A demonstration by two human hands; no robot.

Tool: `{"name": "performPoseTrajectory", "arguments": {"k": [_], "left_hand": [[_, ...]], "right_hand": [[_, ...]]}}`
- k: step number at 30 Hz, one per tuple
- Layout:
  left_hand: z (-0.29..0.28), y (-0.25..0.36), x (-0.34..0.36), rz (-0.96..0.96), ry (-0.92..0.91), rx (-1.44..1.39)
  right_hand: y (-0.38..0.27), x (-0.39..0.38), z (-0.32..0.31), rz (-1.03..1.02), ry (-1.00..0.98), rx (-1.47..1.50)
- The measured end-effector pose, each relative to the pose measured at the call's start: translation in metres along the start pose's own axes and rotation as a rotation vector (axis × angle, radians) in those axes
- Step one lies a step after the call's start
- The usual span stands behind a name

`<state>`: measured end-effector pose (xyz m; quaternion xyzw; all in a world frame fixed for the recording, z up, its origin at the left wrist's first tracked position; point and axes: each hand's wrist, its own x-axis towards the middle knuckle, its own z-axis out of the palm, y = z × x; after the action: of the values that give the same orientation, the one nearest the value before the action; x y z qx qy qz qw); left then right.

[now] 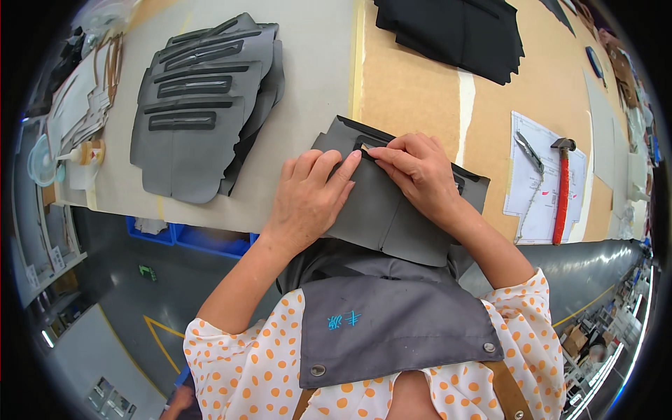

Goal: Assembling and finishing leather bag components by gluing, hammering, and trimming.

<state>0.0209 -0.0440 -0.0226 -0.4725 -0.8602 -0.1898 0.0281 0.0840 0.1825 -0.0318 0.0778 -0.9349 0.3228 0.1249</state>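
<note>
At the front edge of a tan-covered worktable, a worker fingers a grey, leather-like flat panel that overhangs that edge. The left hand is loosely spread, index fingertip beside a black-bordered slot; the right hand narrows to a pinch there, its contents hidden from me. The step looks like fine fitting at the slot's end; the next move seems to call for steady, light fingertips. Blue characters mark the dark grey apron bib; print on a white paper sheet near the table's front right corner is too small to read.
</note>
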Motion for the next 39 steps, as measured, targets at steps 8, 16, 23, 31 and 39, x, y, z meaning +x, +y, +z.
{"name": "performPoseTrajectory", "arguments": {"k": [8,16,23,31,39], "left_hand": [[0.000,0.001,0.001,-0.007,-0.005,0.018],[-0.002,0.000,0.001,-0.013,-0.032,0.051],[-0.009,0.000,0.009,-0.014,-0.077,0.004],[-0.015,-0.010,0.013,0.101,-0.161,0.105],[-0.018,-0.019,0.013,0.225,-0.164,0.227]], "right_hand": [[0.005,-0.003,-0.001,-0.122,0.002,-0.100],[0.006,-0.002,-0.006,-0.277,-0.054,-0.189],[0.003,-0.004,-0.006,-0.304,-0.042,-0.252],[0.003,-0.006,-0.007,-0.290,-0.047,-0.259],[0.002,-0.006,-0.005,-0.289,-0.039,-0.245]]}}
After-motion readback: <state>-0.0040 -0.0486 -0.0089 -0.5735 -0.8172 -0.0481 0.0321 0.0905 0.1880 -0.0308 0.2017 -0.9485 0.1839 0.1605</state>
